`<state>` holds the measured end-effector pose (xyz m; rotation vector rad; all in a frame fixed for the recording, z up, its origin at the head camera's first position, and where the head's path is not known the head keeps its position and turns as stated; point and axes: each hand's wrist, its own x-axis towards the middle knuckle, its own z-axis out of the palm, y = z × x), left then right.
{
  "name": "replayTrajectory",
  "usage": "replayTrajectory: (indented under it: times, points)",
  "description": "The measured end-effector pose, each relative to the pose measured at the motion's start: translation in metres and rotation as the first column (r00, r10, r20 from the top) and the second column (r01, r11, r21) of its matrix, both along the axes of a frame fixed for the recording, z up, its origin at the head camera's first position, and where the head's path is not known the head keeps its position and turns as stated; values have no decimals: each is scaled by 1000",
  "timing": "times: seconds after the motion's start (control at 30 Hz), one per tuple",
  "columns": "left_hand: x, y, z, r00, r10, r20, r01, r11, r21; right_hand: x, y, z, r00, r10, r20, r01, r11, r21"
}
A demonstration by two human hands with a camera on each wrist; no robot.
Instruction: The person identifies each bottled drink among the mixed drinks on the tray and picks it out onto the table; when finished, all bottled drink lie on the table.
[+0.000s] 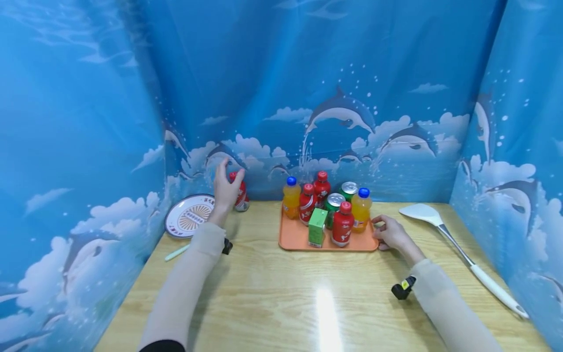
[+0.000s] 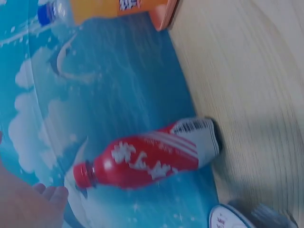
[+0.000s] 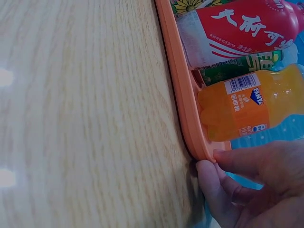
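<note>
At the back left a red soda bottle (image 1: 242, 198) stands upright on the table near the curtain. My left hand (image 1: 225, 193) is raised beside its cap, thumb and fingers apart; in the left wrist view a gap shows between the fingers and the bottle (image 2: 147, 159). To the right lies an orange tray (image 1: 288, 237), whose right rim my right hand (image 1: 393, 232) pinches between thumb and fingers. On it stand red soda bottles (image 1: 341, 225), orange Fanta bottles (image 1: 361, 212), green cans (image 1: 334, 203) and a green drink carton (image 1: 317, 227). In the right wrist view the hand (image 3: 256, 183) grips the tray's corner.
A white plate (image 1: 176, 222) leans at the far left, behind my left forearm. Near it lies a pale green stick-like handle (image 1: 177, 253), partly hidden by the sleeve. A long white-handled spatula (image 1: 459, 249) lies along the right side. Blue dolphin curtains (image 1: 281, 98) enclose the table (image 1: 272, 298).
</note>
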<state>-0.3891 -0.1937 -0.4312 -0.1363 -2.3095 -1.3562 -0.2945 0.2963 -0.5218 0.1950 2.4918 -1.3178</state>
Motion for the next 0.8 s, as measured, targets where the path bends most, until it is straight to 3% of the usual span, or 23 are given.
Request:
replayTrajectory:
  times: [0.13, 0.3, 0.6, 0.8]
  points:
    - [0, 19, -6, 995, -103, -20, 102, 994, -44, 1, 0, 0, 1000, -4, 7, 4, 1000, -4]
    - [3, 42, -16, 976, -209, 62, 214, 974, -73, 0, 1, -1, 1000, -11, 12, 11, 1000, -5]
    - [5, 79, -36, 943, -274, 189, 306, 938, -166, -1, 1, -1, 1000, -10, 21, 10, 1000, -2]
    - [6, 93, -49, 912, -314, 262, 362, 918, -160, 0, 1, 0, 1000, -9, 4, 9, 1000, -7]
